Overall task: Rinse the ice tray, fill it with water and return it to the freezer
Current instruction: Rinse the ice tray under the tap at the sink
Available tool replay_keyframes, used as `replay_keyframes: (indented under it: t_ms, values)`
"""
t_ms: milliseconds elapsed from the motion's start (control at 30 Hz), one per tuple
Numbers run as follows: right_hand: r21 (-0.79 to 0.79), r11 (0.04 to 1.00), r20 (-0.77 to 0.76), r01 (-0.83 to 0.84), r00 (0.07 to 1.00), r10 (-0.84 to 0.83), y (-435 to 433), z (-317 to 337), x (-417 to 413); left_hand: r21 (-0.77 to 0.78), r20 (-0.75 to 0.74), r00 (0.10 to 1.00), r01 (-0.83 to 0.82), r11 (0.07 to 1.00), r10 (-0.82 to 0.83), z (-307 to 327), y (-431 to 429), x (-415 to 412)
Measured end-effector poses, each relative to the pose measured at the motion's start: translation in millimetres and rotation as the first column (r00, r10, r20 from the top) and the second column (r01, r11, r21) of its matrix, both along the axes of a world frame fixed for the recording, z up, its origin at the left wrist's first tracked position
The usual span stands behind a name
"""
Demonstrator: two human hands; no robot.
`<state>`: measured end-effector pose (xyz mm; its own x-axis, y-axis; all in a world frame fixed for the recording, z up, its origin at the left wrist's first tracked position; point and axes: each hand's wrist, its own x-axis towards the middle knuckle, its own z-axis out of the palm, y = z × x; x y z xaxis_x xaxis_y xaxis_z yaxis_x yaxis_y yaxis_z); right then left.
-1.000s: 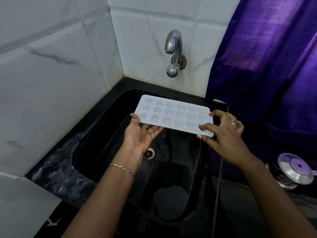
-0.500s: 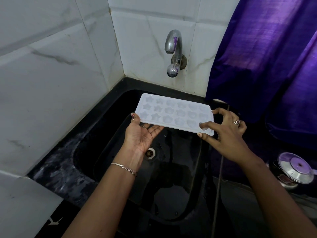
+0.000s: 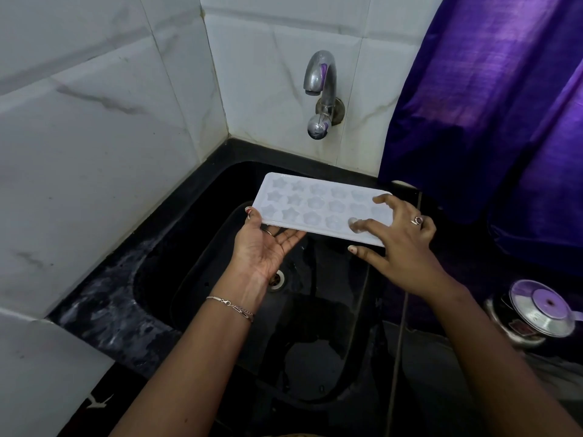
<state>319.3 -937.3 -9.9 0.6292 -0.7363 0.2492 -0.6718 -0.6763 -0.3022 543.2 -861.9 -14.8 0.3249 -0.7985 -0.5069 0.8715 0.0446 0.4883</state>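
A white ice tray (image 3: 315, 205) with star and flower shaped cells is held level over the black sink (image 3: 202, 197), below and in front of the metal tap (image 3: 320, 89). My left hand (image 3: 265, 247) supports its left end from underneath, palm up, thumb on the rim. My right hand (image 3: 400, 234) lies over the tray's right end, its fingers spread across the top cells and a thumb below the near edge. No water runs from the tap.
White marble tiles form the walls on the left and behind the sink. A purple curtain (image 3: 492, 105) hangs at the right. A steel lidded pot (image 3: 536, 313) stands at the right edge. The drain (image 3: 277, 279) sits under my left hand.
My right hand has slid from the tray's right edge onto its top, with fingers now spread over the cells. The tray and my left hand have barely moved.
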Motion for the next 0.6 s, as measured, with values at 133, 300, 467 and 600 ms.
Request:
replay_keyframes:
  t_ms: [133, 300, 467, 600]
  values:
    - [-0.034, 0.999, -0.011, 0.004, 1.000, -0.004, -2.0, -2.4, 4.8, 0.000, 0.015, 1.000, 0.002, 1.000, -0.002, 0.6, -0.9, 0.0]
    - [0.013, 1.000, 0.034, 0.015, 0.999, -0.016, -0.2, -8.7, 1.8, 0.016, 0.002, 1.000, -0.004, 1.000, 0.004, -1.4, 2.0, 0.4]
    - [-0.028, 0.998, 0.011, 0.049, 0.999, -0.048, 0.2, -9.2, 0.6, 0.019, 0.001, 1.000, -0.003, 1.000, 0.003, -5.1, 4.4, 1.6]
    - [-0.016, 1.000, -0.005, 0.026, 1.000, -0.026, 0.2, -5.9, 3.7, 0.010, 0.008, 1.000, -0.002, 1.000, 0.002, -3.5, 4.5, 2.6]
